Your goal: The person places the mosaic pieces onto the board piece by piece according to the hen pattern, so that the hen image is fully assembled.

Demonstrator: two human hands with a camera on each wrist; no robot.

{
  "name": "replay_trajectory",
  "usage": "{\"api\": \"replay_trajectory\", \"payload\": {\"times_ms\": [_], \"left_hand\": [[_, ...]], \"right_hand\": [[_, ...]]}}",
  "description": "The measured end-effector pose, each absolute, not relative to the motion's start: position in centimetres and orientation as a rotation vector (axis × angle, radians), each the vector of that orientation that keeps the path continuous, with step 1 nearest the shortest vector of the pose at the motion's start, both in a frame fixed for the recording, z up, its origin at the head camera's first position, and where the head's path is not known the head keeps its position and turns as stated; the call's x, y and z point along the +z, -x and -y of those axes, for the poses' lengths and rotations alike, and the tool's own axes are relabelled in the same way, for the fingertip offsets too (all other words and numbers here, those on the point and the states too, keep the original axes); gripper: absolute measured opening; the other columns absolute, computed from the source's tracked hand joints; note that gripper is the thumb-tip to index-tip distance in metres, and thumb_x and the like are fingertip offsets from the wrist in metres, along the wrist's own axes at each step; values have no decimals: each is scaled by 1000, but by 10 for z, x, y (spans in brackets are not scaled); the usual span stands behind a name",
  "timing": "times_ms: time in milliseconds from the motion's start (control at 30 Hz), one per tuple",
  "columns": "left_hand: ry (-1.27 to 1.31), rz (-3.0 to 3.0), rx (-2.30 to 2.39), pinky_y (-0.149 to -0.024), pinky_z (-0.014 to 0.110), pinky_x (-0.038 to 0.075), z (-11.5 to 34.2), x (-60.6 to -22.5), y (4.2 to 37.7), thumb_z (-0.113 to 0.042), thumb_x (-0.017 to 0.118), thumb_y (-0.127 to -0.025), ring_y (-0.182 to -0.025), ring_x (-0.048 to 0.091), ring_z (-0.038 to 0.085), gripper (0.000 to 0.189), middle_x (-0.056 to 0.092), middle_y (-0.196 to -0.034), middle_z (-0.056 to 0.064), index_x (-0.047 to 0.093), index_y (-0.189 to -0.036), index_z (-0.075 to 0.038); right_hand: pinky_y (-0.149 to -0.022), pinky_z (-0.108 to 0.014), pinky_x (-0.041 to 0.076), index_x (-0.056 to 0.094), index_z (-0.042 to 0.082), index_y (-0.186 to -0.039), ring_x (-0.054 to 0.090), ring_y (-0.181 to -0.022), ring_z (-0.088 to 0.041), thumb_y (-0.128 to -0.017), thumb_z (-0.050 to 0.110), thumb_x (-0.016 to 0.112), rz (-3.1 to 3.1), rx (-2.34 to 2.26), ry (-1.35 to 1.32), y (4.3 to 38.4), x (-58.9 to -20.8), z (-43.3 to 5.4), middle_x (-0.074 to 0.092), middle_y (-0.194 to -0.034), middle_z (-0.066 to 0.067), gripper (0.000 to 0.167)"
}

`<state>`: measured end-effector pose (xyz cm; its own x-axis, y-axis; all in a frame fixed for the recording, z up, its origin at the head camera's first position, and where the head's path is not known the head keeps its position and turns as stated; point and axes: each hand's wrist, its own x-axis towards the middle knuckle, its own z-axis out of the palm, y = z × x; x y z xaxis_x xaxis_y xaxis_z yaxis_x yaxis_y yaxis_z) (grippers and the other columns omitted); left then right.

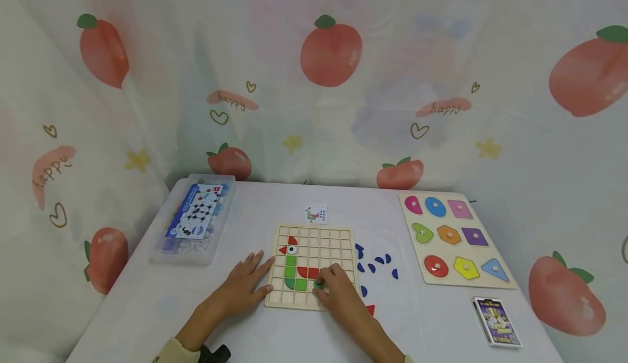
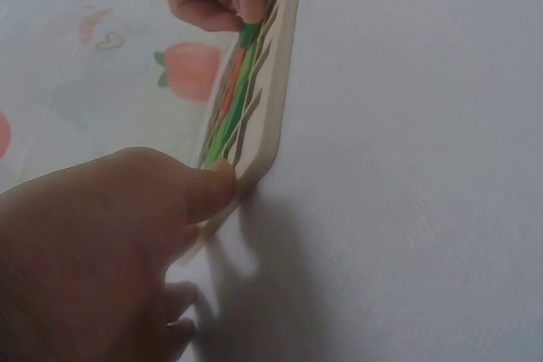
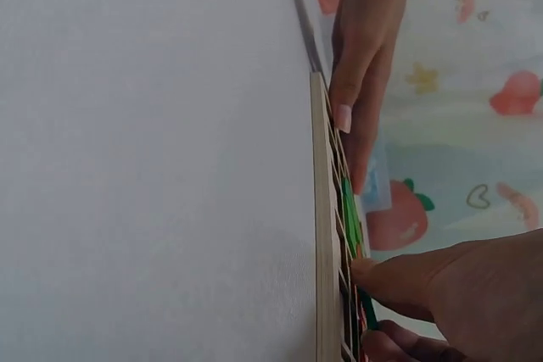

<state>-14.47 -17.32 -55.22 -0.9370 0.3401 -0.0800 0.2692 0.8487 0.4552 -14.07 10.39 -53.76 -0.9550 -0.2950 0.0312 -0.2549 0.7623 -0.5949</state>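
A wooden grid board (image 1: 319, 237) lies on the white table. In its cells, red and green pieces and a white eye piece (image 1: 291, 249) form part of a bird figure. My left hand (image 1: 240, 284) rests at the board's left edge, fingers extended and thumb touching the rim. Between thumb and fingertips, my right hand (image 1: 338, 292) pinches a small green piece (image 2: 249, 36) over the lower middle cells, just right of the green squares (image 1: 301, 284). The held piece is partly covered by the fingers, so its full outline is hidden.
Several blue half-round pieces (image 1: 371, 268) lie right of the board, with a red piece (image 1: 370, 310) near the right wrist. A picture card (image 1: 315, 213) sits behind the board. Around stand a plastic case (image 1: 196, 216), a shape puzzle (image 1: 456, 237) and a card box (image 1: 496, 322).
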Motion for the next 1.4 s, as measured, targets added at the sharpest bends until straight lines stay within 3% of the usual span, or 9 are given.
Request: {"api": "replay_trajectory", "payload": {"times_ms": [900, 1200, 1400], "left_hand": [[-490, -2871, 654, -127, 65, 22, 174, -553, 147, -46, 60, -106, -161, 21, 42, 68, 28, -173, 15, 39, -165, -20], [-485, -2878, 645, -126, 66, 23, 173, -552, 147, -45, 61, -105, -161, 22, 42, 68, 29, -173, 16, 40, -164, -19], [-481, -2880, 637, -127, 66, 22, 173, -551, 145, -45, 61, -105, -161, 21, 43, 68, 29, -173, 16, 40, -165, -19]], "right_hand": [[-83, -29, 56, 75, 12, -104, 54, -93, -8, -97, 6, 75, -2942, -958, 557, 136, -538, -97, 56, -104, 3, 9], [-91, -42, 54, 69, 14, -116, 56, -104, -16, -93, 16, 81, -2886, -929, 230, 125, -518, -146, 59, -114, -1, 26], [-85, -40, 54, 67, 7, -118, 55, -96, -21, -86, 14, 87, -2811, -816, -37, 114, -519, -191, 59, -110, -7, 38]]}}
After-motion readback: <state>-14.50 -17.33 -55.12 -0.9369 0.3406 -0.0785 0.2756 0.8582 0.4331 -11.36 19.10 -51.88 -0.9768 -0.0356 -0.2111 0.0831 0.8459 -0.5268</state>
